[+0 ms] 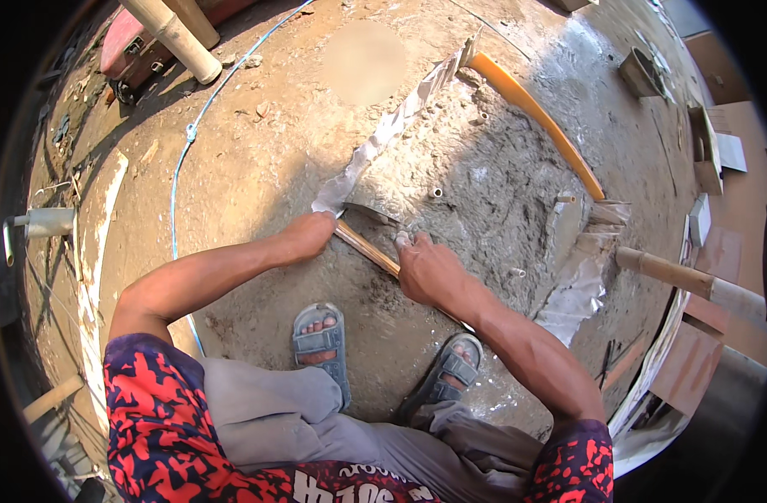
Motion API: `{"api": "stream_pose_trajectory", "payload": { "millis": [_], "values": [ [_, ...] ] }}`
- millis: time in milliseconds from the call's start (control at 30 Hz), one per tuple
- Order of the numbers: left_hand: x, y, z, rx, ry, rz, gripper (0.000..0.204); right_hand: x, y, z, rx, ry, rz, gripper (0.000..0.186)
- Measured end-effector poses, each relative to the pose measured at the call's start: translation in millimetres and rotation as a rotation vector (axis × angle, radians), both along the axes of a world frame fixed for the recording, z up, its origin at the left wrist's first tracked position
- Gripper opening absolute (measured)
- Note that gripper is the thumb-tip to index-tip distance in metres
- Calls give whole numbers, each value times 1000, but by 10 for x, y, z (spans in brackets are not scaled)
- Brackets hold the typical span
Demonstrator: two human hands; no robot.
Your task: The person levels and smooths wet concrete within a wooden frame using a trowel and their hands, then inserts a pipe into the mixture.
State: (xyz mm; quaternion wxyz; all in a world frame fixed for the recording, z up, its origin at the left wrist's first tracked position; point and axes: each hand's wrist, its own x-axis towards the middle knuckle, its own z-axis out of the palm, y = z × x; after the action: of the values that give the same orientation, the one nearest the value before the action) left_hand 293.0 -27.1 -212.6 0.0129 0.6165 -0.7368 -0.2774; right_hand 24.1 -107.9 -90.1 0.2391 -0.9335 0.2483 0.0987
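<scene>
A bed of wet grey cement (492, 214) lies on the ground in front of me, inside a low formwork. Along its near side runs a narrow wooden board (368, 250). My right hand (430, 267) is closed at this board's inner edge, gripping what looks like a trowel; its dark, thin blade (373, 215) rests on the cement and points left. At the near left corner my left hand (310, 235) is closed, close to the blade's tip and touching the end of a crumpled plastic sheet (358, 165). Its fingertips are partly hidden.
An orange board (538, 113) bounds the far right side. Short pipe stubs (438, 193) stick out of the cement. A blue rope (176, 172) runs along the left. Bamboo poles (172, 40) stand far left, another pole (685, 277) at right. My sandalled feet (321, 339) stand near the board.
</scene>
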Motion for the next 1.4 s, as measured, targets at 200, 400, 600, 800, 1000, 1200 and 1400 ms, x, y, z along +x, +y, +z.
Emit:
{"api": "stream_pose_trajectory", "payload": {
  "millis": [200, 400, 600, 800, 1000, 1200, 1400],
  "values": [
    [125, -57, 52, 18, -105, -100, 14, 273, -71, 174, -127, 28, 76, 22],
    [90, -249, 279, 87, -217, -266, 14, 372, -112, 213, -96, 184, 118, 21],
    [-51, -219, 547, 141, -254, -155, 25, 438, -233, 332, 52, 265, 198, 18],
    [-243, -39, 274, 113, -199, -61, 23, 415, -298, 420, 122, 260, 198, 17],
    [-76, -17, -79, 156, -219, -124, 22, 220, -453, 208, 96, 186, 177, 16],
    [-64, -147, 187, 280, -86, -149, 24, 232, -163, 223, 16, 214, 129, 17],
    [-158, -249, 328, 406, -29, -96, 24, 173, -422, 292, 103, 215, 168, 17]
  ]
}}
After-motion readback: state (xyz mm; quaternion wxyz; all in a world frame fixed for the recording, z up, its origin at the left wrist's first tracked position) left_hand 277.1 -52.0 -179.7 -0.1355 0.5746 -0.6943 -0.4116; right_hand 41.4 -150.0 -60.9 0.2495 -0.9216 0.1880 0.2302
